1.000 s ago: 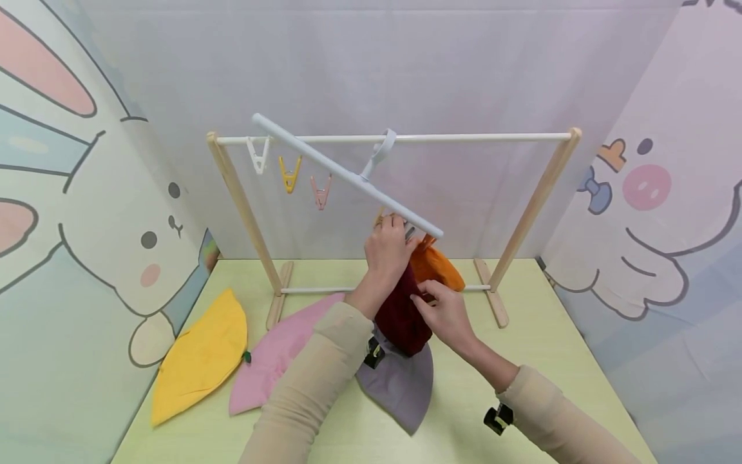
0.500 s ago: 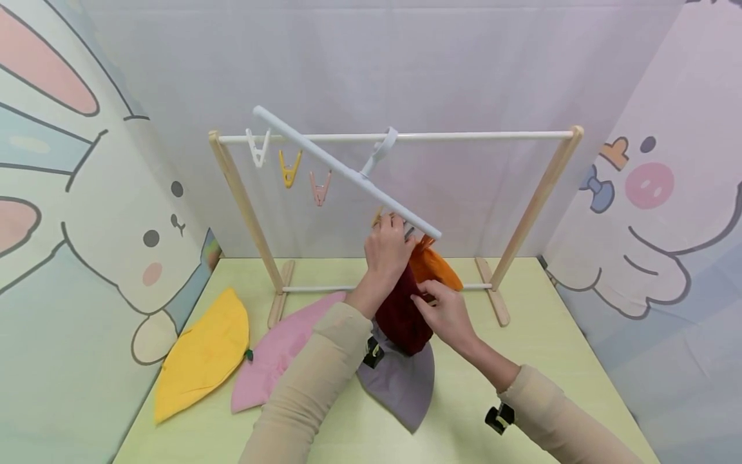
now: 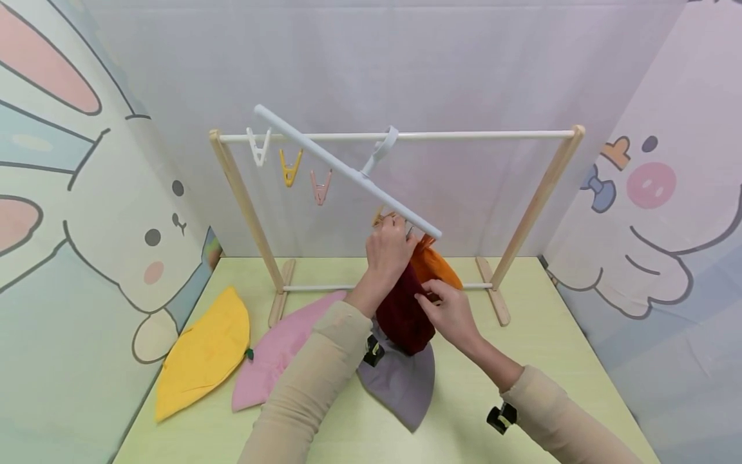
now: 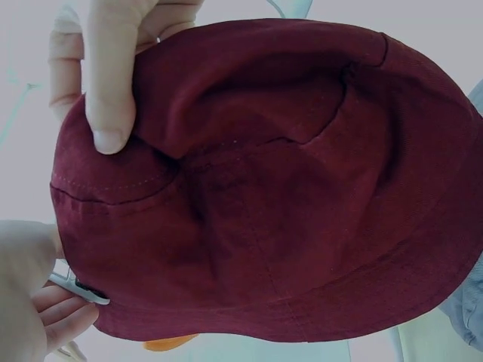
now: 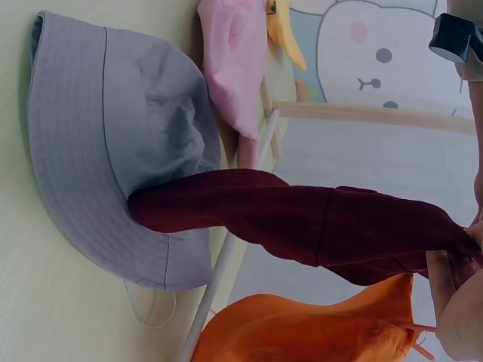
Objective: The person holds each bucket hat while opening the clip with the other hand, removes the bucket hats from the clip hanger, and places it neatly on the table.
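A dark red bucket hat [image 3: 401, 316] hangs beneath the low right end of the tilted white hanger bar [image 3: 348, 169]. High on this hat my left hand [image 3: 387, 254] grips a grey clothespin [image 4: 79, 288], whose tip lies over the fabric edge in the left wrist view. My right hand [image 3: 451, 314] pinches the hat's right side; its thumb [image 4: 109, 113] presses the cloth in the left wrist view. Right behind is an orange hat [image 3: 439, 265], hanging from an orange clothespin [image 3: 426, 241]. In the right wrist view the dark red hat's lower end overlaps a grey bucket hat [image 5: 128, 128].
White [image 3: 258, 148], yellow [image 3: 290, 169] and pink clothespins [image 3: 321, 187] hang along the bar's left, and a tan one [image 3: 379, 218] near my left hand. A wooden-legged rack [image 3: 493, 136] carries the hanger. Yellow [image 3: 203, 361] and pink hats [image 3: 255, 380] lie on the table.
Both hands keep their places. My right hand and the dark red hat's lower edge have shifted very slightly right; the whole view has moved a little.
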Motion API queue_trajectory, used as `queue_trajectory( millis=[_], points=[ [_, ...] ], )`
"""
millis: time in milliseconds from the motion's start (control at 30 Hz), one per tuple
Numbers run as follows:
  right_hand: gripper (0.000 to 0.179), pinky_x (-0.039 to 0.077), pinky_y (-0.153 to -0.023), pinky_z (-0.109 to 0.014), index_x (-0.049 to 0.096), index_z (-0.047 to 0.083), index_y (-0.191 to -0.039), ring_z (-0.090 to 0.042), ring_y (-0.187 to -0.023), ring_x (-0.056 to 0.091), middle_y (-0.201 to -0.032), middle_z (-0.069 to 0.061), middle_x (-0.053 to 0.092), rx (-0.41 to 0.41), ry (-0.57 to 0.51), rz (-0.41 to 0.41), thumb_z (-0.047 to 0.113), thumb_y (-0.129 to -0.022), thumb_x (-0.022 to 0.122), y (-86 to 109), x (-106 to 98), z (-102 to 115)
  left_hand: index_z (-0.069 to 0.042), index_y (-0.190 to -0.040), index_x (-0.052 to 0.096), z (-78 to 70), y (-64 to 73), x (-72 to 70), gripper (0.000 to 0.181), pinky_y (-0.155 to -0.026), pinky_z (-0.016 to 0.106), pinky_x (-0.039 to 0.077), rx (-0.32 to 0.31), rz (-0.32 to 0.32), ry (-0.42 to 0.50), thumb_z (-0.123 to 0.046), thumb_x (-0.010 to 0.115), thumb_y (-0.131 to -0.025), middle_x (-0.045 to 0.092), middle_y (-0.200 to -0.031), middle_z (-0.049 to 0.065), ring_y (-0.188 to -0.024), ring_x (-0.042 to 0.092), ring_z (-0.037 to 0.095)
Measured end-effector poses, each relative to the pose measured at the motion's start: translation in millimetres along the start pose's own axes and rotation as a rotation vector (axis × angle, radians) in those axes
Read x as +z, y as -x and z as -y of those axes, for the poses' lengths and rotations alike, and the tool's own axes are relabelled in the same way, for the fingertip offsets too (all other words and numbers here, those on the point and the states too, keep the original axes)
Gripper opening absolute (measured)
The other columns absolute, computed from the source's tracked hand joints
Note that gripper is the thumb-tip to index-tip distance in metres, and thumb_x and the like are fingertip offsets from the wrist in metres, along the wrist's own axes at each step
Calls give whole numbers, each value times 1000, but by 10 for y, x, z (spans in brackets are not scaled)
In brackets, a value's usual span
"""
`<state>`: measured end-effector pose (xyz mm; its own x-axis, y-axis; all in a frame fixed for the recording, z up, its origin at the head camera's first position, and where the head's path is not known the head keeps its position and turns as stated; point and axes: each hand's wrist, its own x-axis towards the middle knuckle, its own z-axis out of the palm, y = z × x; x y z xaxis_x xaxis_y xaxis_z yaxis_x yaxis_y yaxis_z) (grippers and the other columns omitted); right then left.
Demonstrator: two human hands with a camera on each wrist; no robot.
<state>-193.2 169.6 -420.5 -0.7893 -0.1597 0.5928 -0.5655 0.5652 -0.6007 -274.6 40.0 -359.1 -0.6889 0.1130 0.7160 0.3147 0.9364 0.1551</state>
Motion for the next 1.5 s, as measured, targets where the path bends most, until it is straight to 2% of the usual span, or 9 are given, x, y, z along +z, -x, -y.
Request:
queue_trajectory(
  millis=[400,867,1133,1400,1500],
  points=[
    [11,53,-59,-22,66,10,-83,-9,-68,61,-78,1,65,-20,-4,-12,3,-76,71,-2,-42,-21,-6,-77,64,24,-32,-36,12,-39,27,38,27,-3,45,-18,64,-82,58,-66,7,-43,46,19],
    [13,53,-60,-22,68,8,-84,-9,-67,60,-76,0,65,-14,16,-33,1,-74,72,-7,-164,-55,-7,-75,64,12,-57,-72,11,-43,30,43,-10,34,87,-17,64,-81,60,-68,6,-49,52,21],
    [11,51,-60,-19,68,7,-85,-12,-69,62,-80,-5,67,14,-20,-15,0,-76,70,-22,-267,-72,-8,-74,64,3,-59,-82,12,-45,32,44,-25,66,107,-18,62,-82,60,-69,5,-53,55,22],
    [13,52,-62,-21,69,8,-85,-13,-71,63,-80,-2,68,14,39,-14,-1,-75,71,-19,-339,-103,-10,-76,64,-6,-65,-75,9,-46,32,44,-28,71,152,-17,63,-81,60,-69,4,-56,56,22],
    [12,51,-63,-18,69,9,-84,-10,-71,63,-80,-2,69,16,50,-11,1,-75,71,-19,-364,-109,-10,-77,65,-10,-67,-78,9,-46,31,44,-38,87,168,-18,63,-82,60,-70,4,-56,56,21]
  ],
)
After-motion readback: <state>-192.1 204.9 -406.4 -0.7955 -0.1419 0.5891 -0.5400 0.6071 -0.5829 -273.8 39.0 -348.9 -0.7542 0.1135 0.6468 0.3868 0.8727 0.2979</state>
